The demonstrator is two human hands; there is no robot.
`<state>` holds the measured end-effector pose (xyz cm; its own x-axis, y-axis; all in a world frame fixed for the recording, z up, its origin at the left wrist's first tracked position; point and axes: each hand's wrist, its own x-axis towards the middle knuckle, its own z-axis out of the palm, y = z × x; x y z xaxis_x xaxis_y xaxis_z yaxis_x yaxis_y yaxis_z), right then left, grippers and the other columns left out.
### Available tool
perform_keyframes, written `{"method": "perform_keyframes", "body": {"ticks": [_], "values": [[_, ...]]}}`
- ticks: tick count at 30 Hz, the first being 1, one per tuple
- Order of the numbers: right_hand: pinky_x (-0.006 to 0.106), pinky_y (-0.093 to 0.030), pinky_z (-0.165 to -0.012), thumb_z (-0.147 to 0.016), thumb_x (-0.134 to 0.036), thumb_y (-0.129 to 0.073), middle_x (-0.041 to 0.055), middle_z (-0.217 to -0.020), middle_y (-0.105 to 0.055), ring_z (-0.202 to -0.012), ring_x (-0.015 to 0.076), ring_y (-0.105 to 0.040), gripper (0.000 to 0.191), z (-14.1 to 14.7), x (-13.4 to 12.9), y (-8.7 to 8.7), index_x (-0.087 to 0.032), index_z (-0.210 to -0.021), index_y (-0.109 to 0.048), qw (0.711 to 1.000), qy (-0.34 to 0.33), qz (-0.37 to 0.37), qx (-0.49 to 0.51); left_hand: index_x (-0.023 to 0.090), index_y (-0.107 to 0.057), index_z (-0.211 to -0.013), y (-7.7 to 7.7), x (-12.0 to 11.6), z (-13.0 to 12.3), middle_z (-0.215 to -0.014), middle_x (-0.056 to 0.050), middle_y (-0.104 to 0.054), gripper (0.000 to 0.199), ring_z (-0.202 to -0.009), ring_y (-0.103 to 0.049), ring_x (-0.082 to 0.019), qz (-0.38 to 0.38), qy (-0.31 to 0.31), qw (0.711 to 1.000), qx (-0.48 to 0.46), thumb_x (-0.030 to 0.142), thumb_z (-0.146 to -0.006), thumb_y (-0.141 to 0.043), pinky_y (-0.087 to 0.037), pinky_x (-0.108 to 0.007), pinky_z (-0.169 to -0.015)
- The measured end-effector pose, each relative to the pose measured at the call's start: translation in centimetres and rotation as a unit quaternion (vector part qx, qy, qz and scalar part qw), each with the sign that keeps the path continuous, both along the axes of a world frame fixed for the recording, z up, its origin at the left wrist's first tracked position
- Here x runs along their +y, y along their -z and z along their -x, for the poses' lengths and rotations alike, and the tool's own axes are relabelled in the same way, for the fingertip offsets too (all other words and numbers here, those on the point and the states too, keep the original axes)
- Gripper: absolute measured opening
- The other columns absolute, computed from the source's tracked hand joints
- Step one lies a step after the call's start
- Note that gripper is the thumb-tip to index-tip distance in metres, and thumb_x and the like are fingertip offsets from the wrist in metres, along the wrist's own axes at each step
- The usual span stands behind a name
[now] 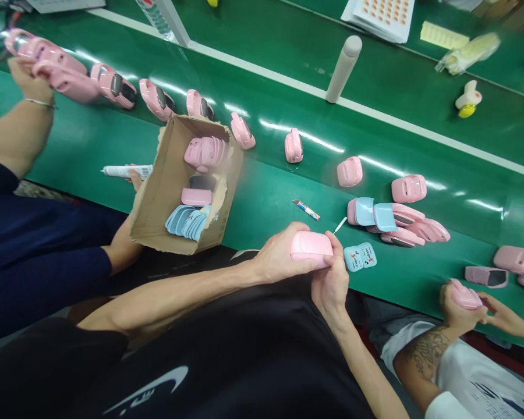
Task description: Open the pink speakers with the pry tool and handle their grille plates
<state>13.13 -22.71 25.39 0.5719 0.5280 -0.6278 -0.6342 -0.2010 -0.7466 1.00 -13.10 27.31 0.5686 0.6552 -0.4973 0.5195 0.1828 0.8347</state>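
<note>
Head view: along a glossy green conveyor belt (266, 218), pink plastic cases (113, 86) lie in a loose row, a few topped with pale-blue panels (365, 210), most without. At the belt's near edge, the left hand (279, 260) curls its fingers around a pink plastic case (311, 245), while the right hand (330, 285) pinches a thin white stick (339, 225) between its fingertips, just beside that case.

A long green worktop (262, 221) carries a scattered line of pink plastic cases (350, 171), an open cardboard box (155, 198) holding more parts, a small squeezed tube (306, 209), and a pale blue printed panel (360, 257).
</note>
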Motion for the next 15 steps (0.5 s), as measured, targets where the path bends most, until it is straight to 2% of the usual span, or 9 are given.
{"method": "perform_keyframes", "body": {"ticks": [5,10,13,15], "values": [[0.034,-0.052,-0.088,-0.074,-0.031,-0.065,0.002,-0.12,-0.068,-0.11,0.0235,-0.063,0.06,-0.1,-0.3,-0.3,-0.025,-0.134,-0.067,1.0,-0.011,0.014,0.012,0.03,-0.061,-0.132,0.3,-0.2,0.0,-0.12,-0.006,-0.073,0.073,-0.106,-0.069,-0.032,0.002,0.013,1.0,0.01,0.066,-0.073,-0.084,-0.052,-0.041,-0.083],[0.033,-0.054,-0.08,-0.073,-0.034,-0.066,0.0028,-0.12,-0.069,-0.107,0.0241,-0.065,0.061,-0.1,-0.6,-0.2,-0.027,-0.133,-0.066,0.998,-0.012,0.028,0.049,0.029,-0.063,-0.123,0.1,-0.1,0.1,-0.113,-0.004,-0.074,0.066,-0.101,-0.07,-0.031,0.002,0.036,0.999,0.03,0.067,-0.073,-0.083,-0.05,-0.039,-0.077],[0.036,-0.057,-0.074,-0.077,-0.044,-0.069,0.0044,-0.127,-0.07,-0.103,0.0266,-0.068,0.065,-0.5,-1.1,0.5,-0.03,-0.14,-0.061,0.992,-0.059,0.062,0.093,0.028,-0.066,-0.119,0.7,0.6,0.1,-0.107,-0.003,-0.076,0.059,-0.097,-0.071,-0.029,0.016,0.045,0.998,0.051,0.063,-0.075,-0.081,-0.05,-0.037,-0.074],[0.039,-0.059,-0.077,-0.081,-0.053,-0.071,0.0052,-0.138,-0.069,-0.109,0.0288,-0.069,0.068,-1.1,-1.5,1.3,-0.033,-0.145,-0.058,0.985,-0.117,0.081,0.098,0.025,-0.068,-0.115,1.6,1.4,0.0,-0.106,-0.003,-0.077,0.052,-0.097,-0.072,-0.028,0.028,0.038,0.998,0.04,0.061,-0.079,-0.078,-0.052,-0.035,-0.075]]}}
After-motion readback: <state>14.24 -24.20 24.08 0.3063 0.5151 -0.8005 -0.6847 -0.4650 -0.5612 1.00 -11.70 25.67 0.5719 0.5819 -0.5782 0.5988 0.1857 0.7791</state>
